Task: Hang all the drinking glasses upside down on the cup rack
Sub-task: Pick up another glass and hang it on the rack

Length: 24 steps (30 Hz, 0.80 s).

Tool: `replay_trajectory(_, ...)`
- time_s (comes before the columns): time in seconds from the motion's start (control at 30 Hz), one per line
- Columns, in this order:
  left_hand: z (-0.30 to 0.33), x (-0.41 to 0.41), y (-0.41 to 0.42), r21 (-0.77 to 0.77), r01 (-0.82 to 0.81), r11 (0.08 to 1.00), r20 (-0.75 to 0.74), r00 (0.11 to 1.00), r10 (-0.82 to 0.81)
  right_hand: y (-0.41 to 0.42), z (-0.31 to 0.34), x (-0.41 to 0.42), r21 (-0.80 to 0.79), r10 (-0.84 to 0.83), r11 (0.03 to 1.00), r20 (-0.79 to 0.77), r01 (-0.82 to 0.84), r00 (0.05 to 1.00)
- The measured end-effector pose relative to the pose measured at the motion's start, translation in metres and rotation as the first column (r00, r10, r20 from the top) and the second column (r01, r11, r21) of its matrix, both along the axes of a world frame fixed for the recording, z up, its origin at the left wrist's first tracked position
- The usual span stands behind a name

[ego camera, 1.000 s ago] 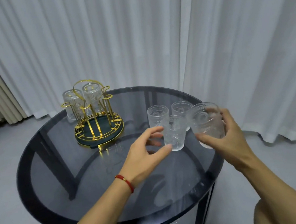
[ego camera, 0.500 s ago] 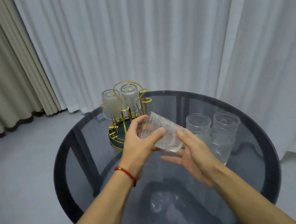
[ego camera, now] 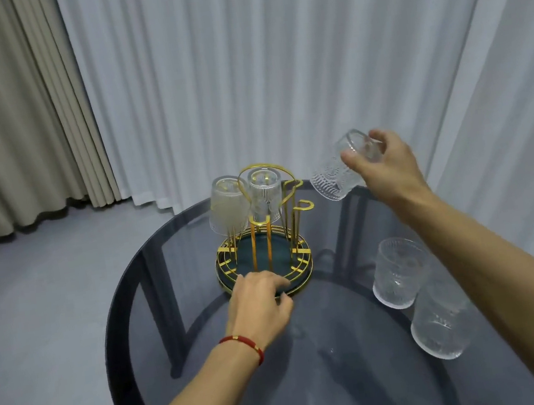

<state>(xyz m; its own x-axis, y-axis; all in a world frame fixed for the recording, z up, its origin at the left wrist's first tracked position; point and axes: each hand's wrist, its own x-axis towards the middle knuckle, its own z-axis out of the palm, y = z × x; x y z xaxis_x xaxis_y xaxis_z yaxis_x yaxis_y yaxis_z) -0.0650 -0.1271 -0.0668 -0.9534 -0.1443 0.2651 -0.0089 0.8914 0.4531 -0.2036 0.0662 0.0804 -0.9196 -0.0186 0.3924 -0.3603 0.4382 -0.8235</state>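
Note:
A gold wire cup rack [ego camera: 265, 237] on a dark green round base stands on the far side of the round glass table [ego camera: 320, 385]. Two glasses hang upside down on it, a frosted glass [ego camera: 226, 205] at left and a ribbed glass [ego camera: 265, 192] beside it. My right hand [ego camera: 385, 167] holds a textured glass [ego camera: 337, 174] by its base, mouth tilted down, above and to the right of the rack. My left hand [ego camera: 260, 304] rests on the front rim of the rack's base. Two upright glasses stand at right, one farther [ego camera: 397, 273] and one nearer [ego camera: 439, 322].
White sheer curtains [ego camera: 272, 62] hang behind the table and beige drapes [ego camera: 4, 120] at the left. The grey floor shows to the left of the table. Empty gold hooks [ego camera: 304, 203] stick out on the rack's right side.
The glass passed from both hands to my right hand alone and rose up right of the rack. My left hand let go and dropped onto the rack's base.

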Motion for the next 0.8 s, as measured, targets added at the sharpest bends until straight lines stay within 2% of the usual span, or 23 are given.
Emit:
replay_trajectory(0.07, -0.003, -0.002, 0.000, -0.019, -0.003, 1.000, 0.011, 1.000, 0.003, -0.017, 0.004, -0.016, 0.048, 0.069, 0.996, 0.015, -0.069, 0.998)
replay_trajectory(0.2, -0.005, -0.002, -0.005, 0.038, 0.010, 0.999, 0.028, 1.000, -0.011, -0.036, 0.005, -0.032, 0.153, 0.133, 0.979, 0.015, -0.134, 0.991)
replay_trajectory(0.43, -0.004, 0.000, -0.004, 0.067, 0.027, 0.997, 0.053, 0.998, -0.031, -0.046, -0.004, -0.041, 0.300, 0.286, 0.905, 0.091, -0.301, 0.954)
replay_trajectory(0.67, -0.003, 0.001, -0.003, 0.065, 0.019, 0.998, 0.061, 0.998, -0.023, -0.049, -0.007, -0.049, 0.303, 0.419, 0.826, 0.234, -0.476, 0.877)
replay_trajectory(0.8, -0.003, 0.000, -0.002, 0.062, 0.009, 0.998, 0.049, 0.999, -0.012, -0.058, -0.014, -0.051, 0.356, 0.441, 0.779, 0.276, -0.517, 0.854)
